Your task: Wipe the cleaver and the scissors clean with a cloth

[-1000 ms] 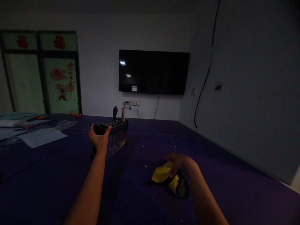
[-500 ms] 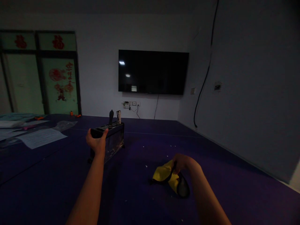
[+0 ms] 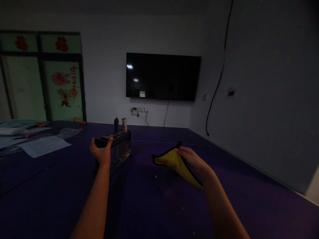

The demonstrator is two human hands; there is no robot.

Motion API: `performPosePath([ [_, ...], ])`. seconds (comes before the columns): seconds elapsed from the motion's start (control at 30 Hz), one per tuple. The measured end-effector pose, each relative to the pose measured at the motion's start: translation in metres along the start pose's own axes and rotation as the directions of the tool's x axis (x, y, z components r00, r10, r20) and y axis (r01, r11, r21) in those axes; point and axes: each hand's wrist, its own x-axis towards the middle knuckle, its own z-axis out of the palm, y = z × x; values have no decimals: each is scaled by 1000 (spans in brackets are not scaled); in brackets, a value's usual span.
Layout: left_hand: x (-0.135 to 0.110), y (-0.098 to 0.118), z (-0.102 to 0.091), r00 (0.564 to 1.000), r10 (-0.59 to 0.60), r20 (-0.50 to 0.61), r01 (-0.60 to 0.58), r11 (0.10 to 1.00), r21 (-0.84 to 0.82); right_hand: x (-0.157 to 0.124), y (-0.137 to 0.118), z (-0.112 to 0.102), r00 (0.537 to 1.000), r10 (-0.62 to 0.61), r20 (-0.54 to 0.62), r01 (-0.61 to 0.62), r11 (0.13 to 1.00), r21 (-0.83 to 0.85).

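Note:
My left hand (image 3: 101, 151) grips the near end of a dark box (image 3: 120, 153) with a glossy side and a black frame. Two upright handles stick out of the box's top, a black handle (image 3: 116, 125) and a pale patterned handle (image 3: 124, 124). To the right, my right hand (image 3: 193, 160) pinches the upper black edge of a yellow cloth (image 3: 171, 160). The cloth hangs slanted above the purple tabletop (image 3: 149, 202), and its lower right end passes behind my wrist.
Small white scraps (image 3: 156, 176) lie scattered on the tabletop. Papers (image 3: 45, 146) and a clear plastic bag (image 3: 69, 132) are at the left. Small orange things (image 3: 82, 122) sit at the far edge. A television (image 3: 163, 76) hangs on the wall, and a black cable (image 3: 214, 94) runs down the right wall.
My right hand has lifted the yellow cloth up and away from the tabletop, and the cloth is spread more. The left hand and the box have shifted slightly to the left.

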Motion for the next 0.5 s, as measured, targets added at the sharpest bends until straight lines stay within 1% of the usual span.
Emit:
performPosePath([
  [0.1, -3, 11, -7, 998, -21, -53, 25, 997, 73, -2, -9, 13, 1000, 4, -13, -1, 986, 168],
  [0.17, -4, 19, -12, 999, -2, -50, 10, 988, 156, -3, -14, 21, 1000, 16, -6, -14, 964, 264],
  [0.27, -3, 33, -20, 990, 56, -131, -26, 975, 219, -3, -21, 32, 998, 59, 15, -60, 920, 386],
  [0.33, 2, 44, -26, 970, 146, -193, -108, 975, 195, -3, -24, 40, 993, 106, 42, -114, 883, 456],
  [0.43, 13, 63, -35, 913, 312, -264, -289, 950, 122, -5, -23, 55, 974, 201, 106, -226, 816, 532],
  [0.5, 19, 76, -41, 880, 373, -295, -372, 926, 62, -9, -16, 66, 951, 273, 149, -308, 770, 559],
])
